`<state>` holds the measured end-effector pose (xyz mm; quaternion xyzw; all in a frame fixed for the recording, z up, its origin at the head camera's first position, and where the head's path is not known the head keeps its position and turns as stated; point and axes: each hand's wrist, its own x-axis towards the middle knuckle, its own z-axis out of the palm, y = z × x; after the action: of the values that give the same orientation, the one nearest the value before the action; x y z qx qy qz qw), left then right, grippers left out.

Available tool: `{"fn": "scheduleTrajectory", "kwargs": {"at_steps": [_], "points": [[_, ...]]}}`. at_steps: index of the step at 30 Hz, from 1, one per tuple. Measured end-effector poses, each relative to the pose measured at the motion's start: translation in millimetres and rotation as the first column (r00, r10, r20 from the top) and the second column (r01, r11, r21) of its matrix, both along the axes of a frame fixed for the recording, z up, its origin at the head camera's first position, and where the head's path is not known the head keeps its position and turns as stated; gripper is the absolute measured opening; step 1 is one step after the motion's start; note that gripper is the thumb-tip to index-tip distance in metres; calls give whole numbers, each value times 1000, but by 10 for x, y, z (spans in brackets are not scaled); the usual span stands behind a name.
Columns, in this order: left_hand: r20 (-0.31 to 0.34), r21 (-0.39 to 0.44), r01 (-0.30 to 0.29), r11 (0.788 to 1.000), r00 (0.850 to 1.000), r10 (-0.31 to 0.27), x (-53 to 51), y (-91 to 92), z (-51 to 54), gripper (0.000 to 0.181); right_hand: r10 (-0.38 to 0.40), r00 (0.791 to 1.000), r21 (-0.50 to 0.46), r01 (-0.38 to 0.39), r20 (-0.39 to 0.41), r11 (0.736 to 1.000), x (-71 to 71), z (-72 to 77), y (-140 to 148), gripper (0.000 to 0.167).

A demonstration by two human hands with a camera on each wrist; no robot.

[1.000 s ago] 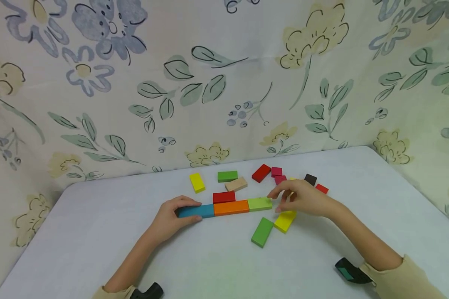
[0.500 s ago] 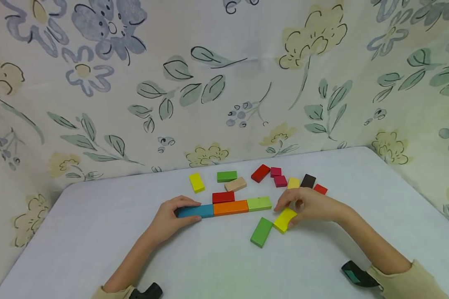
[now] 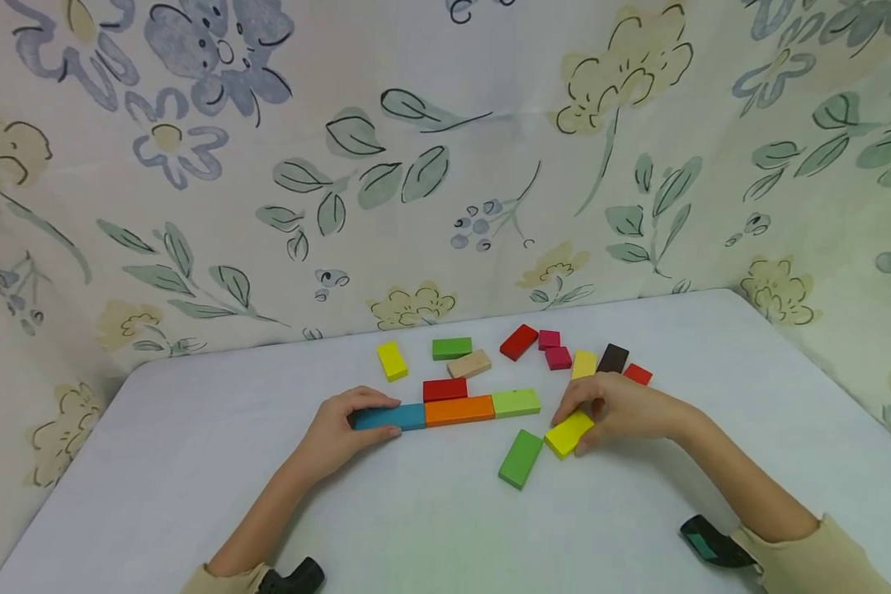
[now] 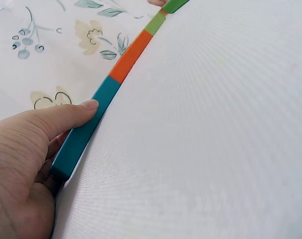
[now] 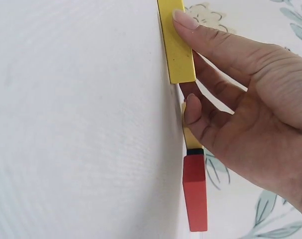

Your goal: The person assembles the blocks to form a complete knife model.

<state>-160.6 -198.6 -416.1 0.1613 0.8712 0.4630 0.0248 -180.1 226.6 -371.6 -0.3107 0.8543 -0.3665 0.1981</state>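
My left hand (image 3: 343,426) grips the left end of a blue block (image 3: 399,417), thumb on the near side and fingers on the far side. In line with it, end to end, lie an orange block (image 3: 459,411) and a light green block (image 3: 516,403). To the right, my right hand (image 3: 618,410) holds a bright yellow block (image 3: 568,434) between thumb and fingers. In the right wrist view the thumb presses the face of that yellow block (image 5: 177,47). A green block (image 3: 520,459) lies close to the yellow block's left corner.
Behind the row lie a red block (image 3: 445,389), a beige block (image 3: 469,364), a green block (image 3: 451,349) and a yellow one (image 3: 392,361). Farther right are a red block (image 3: 519,342), two crimson pieces (image 3: 558,357), a pale yellow (image 3: 583,364), a black (image 3: 613,358) and a red piece (image 3: 638,374).
The right hand has left the light green block's end, moved right and taken hold of the bright yellow block, which has turned a little. The left hand and the row have stayed put.
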Motion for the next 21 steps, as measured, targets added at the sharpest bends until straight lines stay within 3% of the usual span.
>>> {"fn": "scheduleTrajectory", "kwargs": {"at_steps": [9, 21], "points": [[-11, 10, 5, 1000, 1000, -5, 12, 6, 21, 30, -79, 996, 21, 80, -43, 997, -38, -19, 44, 29], [-14, 15, 6, 1000, 1000, -6, 13, -4, 14, 30, -228, 965, -32, 226, -128, 974, -53, -42, 30, 34]]}}
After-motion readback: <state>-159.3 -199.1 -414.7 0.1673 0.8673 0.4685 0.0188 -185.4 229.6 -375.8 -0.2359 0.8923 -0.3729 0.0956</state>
